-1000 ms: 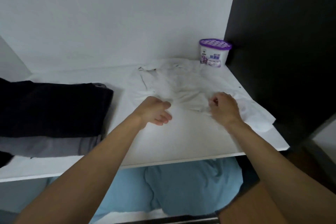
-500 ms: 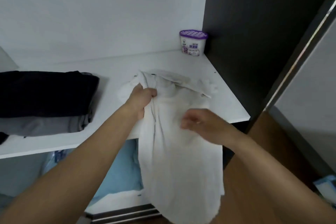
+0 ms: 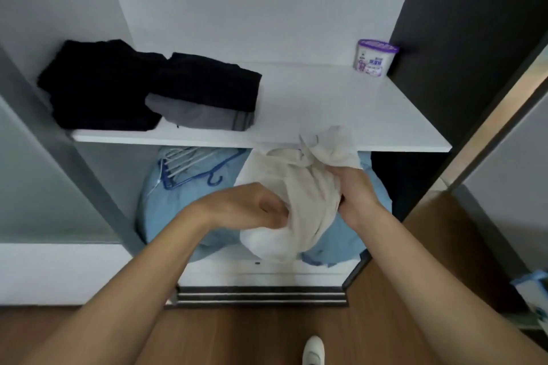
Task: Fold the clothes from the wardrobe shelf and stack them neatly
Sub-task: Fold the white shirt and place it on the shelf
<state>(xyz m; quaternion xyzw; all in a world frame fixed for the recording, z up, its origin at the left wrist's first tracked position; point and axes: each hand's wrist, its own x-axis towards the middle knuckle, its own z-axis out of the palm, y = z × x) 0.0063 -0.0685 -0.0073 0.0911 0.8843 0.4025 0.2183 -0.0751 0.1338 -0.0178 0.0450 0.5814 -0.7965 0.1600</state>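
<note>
A crumpled white garment [image 3: 305,195] hangs bunched in front of the white wardrobe shelf [image 3: 326,104], below its front edge. My left hand [image 3: 252,204] grips its left side and my right hand [image 3: 355,190] grips its right side. On the left of the shelf lie a black folded garment [image 3: 98,83] and another black garment [image 3: 207,83] stacked on a grey one [image 3: 195,117].
A purple-lidded tub [image 3: 374,58] stands at the shelf's back right, by the dark side panel [image 3: 462,38]. Below the shelf are blue bedding [image 3: 169,216] and blue and white hangers [image 3: 189,166]. A wooden floor [image 3: 252,335] and my white shoe [image 3: 313,350] lie beneath.
I have stepped back and pulled the white garment fully off the shelf. It was hanging from my left hand; both hands now hold it bunched.
</note>
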